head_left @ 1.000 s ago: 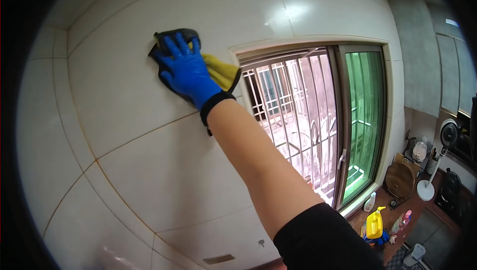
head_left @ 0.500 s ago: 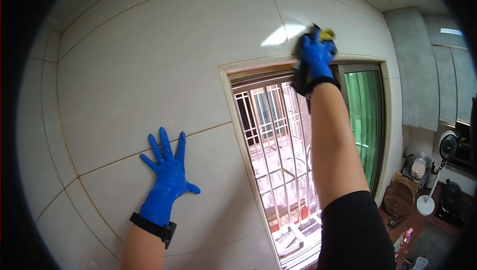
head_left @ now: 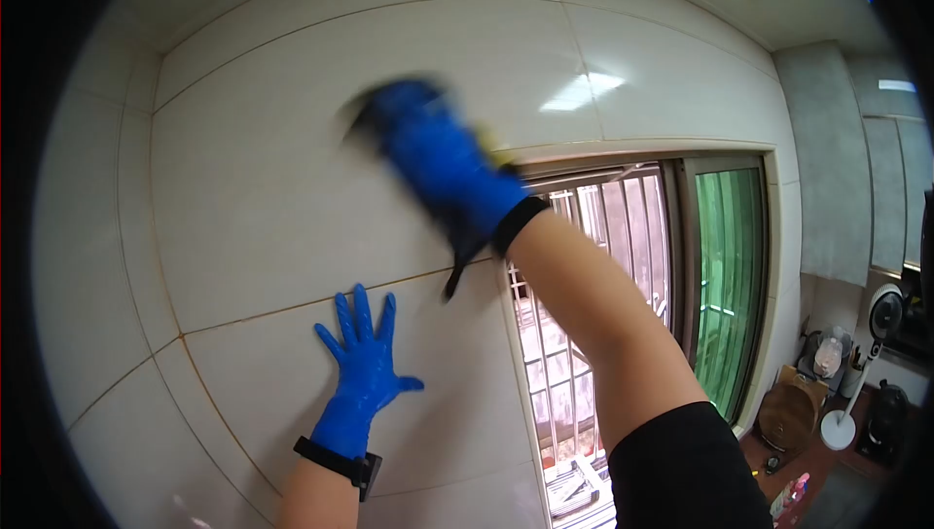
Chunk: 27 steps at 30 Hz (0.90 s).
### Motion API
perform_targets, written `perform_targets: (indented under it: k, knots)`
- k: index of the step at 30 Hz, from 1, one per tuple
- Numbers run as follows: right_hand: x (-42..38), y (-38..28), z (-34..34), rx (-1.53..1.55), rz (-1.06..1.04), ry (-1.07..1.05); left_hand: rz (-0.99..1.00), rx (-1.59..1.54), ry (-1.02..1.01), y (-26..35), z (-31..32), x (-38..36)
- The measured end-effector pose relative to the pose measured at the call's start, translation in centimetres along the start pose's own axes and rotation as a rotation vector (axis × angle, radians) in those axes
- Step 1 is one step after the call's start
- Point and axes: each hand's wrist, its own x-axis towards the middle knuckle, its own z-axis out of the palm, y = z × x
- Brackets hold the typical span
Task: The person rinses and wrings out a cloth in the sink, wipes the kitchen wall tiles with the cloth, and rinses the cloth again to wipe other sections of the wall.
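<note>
My left hand [head_left: 365, 364], in a blue glove, lies with its fingers spread on the tiled wall [head_left: 272, 188], left of the window, and holds nothing. A dark band is round that wrist. Higher up, my right hand [head_left: 438, 159], also blue-gloved and smeared by motion, is closed round a dark cloth [head_left: 366, 115] against the wall. A strip of the cloth hangs below the hand. Something yellow [head_left: 493, 146] shows beside the hand; what it is cannot be made out.
The window frame [head_left: 686, 256] has a barred opening on its left and a green pane [head_left: 728, 286] on its right. Grey cabinets [head_left: 827, 159] hang at the right. Below them are a small white-stemmed fan [head_left: 886, 313], a round wooden board [head_left: 786, 416] and a black kettle [head_left: 886, 415].
My right hand has swept left with the dark cloth, from above the window to the wall beside it. My left hand keeps its place on the wall while the view has shifted.
</note>
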Motion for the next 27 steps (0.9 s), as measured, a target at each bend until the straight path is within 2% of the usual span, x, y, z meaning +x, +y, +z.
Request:
perform_targets:
  k: [1,2,3,4,5,7,8,9,10,11,13,16,17,18,19,21,22,23,24,26,27]
  knots:
    - [1.2,4.8,-1.8,-0.259,0.086,0.05,0.028,-0.026,-0.013,-0.1,0.2,-0.2]
    - [2.0,7.9,-3.5,-0.282,0.342,0.059,0.045,-0.046,-0.018,-0.5,0.3,-1.3]
    - [1.2,10.5,-4.2,-0.486,0.542,0.078,0.063,-0.056,-0.025,-1.0,0.2,-1.7]
    - [2.3,12.4,-6.6,-0.247,0.845,-0.279,0.071,-0.051,0.008,-1.1,0.6,-1.8]
    - [0.7,16.0,-2.4,-0.518,0.904,0.071,0.057,-0.041,0.023,-1.5,0.6,-1.8]
    - [4.5,12.1,-3.1,0.045,0.903,-0.092,0.079,-0.03,0.032,-0.9,0.8,-1.6]
    - [6.4,8.8,-0.9,-0.078,0.634,-0.062,0.092,-0.05,0.04,-1.1,0.9,-1.7]
    - [8.1,4.4,1.2,-0.053,0.393,0.072,0.107,-0.064,0.056,-1.4,1.0,-1.8]
    - [10.2,1.2,3.6,-0.067,0.215,-0.068,0.12,-0.08,0.076,-1.6,1.2,-1.8]
    - [11.2,-3.2,5.1,0.137,0.078,0.02,0.132,-0.099,0.094,-1.6,1.4,-1.8]
    - [11.2,-10.6,5.8,0.097,-0.067,-0.054,0.147,-0.101,0.112,-1.4,2.1,-1.4]
    - [9.7,-13.1,2.1,0.301,-0.192,-0.049,0.088,0.004,0.115,-0.8,0.7,-3.0]
    - [9.3,-12.5,1.8,0.29,-0.191,-0.002,0.069,0.076,0.152,-0.8,0.6,-4.3]
    - [9.3,-11.7,1.5,0.395,0.038,-0.062,0.048,-0.095,0.125,-1.7,-0.6,-7.8]
    - [8.7,-10.2,1.7,0.23,0.076,0.148,0.028,-0.268,0.098,-2.2,-2.7,-12.6]
    - [6.4,-6.3,1.2,-0.146,0.293,0.066,0.009,-0.249,0.104,-5.2,-7.5,-23.6]
    - [6.0,-4.4,1.6,-0.227,0.419,0.012,-0.096,-0.214,0.098,-6.6,-10.1,-29.3]
    - [6.2,-3.5,2.5,-0.306,0.545,-0.043,-0.359,-0.114,-0.059,-7.4,-12.4,-34.6]
    - [7.4,-4.0,2.8,-0.36,0.659,-0.099,-0.377,0.023,0.219,-8.8,-13.6,-38.9]
    - [9.8,-5.5,4.4,-0.362,0.866,-0.183,-0.582,0.258,0.24,-10.6,-16.9,-44.6]
    - [11.1,-6.6,5.5,-0.33,0.796,-0.219,-0.674,0.385,0.232,-10.6,-18.4,-45.9]
